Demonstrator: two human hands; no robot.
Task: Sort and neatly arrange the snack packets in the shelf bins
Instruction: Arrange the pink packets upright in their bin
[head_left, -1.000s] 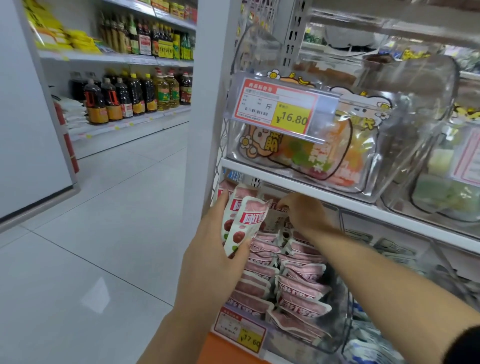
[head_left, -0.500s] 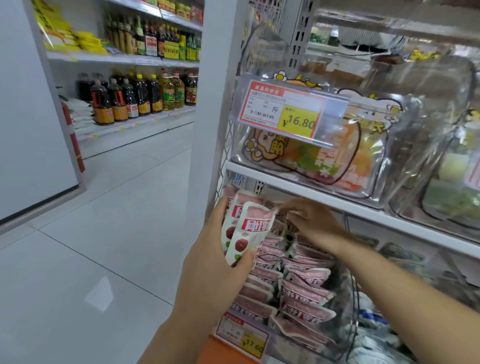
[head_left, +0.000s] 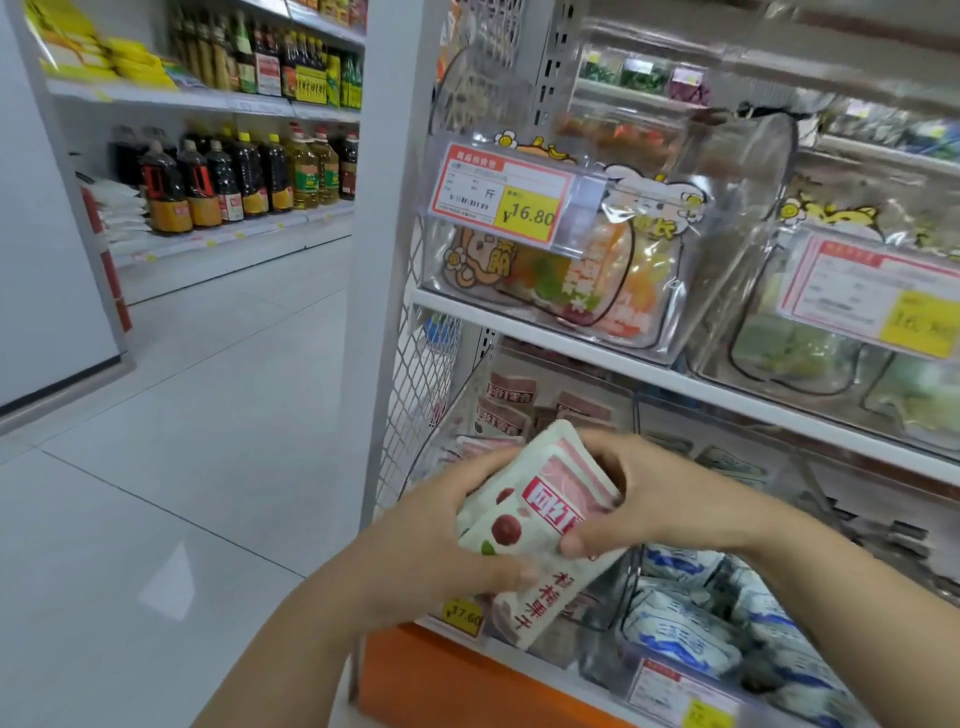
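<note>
Both hands hold a small stack of white and pink snack packets (head_left: 540, 525) with a red fruit picture, in front of the lower shelf. My left hand (head_left: 441, 540) grips the stack from the left, thumb across its lower edge. My right hand (head_left: 628, 493) pinches the stack's right side, fingers over the top. Behind the hands stands the clear bin (head_left: 467, 410) with more pink packets (head_left: 509, 400) of the same kind upright at its back. The bin's front part is hidden by my hands and the stack.
A clear bin with a 16.80 price tag (head_left: 501, 195) sits on the shelf above. Blue and white packets (head_left: 685, 634) fill the bin to the right. A white shelf post (head_left: 384, 208) stands left, an orange base (head_left: 447, 680) below. Oil bottles (head_left: 244, 176) line a far shelf across the aisle.
My right hand came out of the bin and took hold of the stack that my left hand held. The stack moved lower and to the right, and the view shifted right.
</note>
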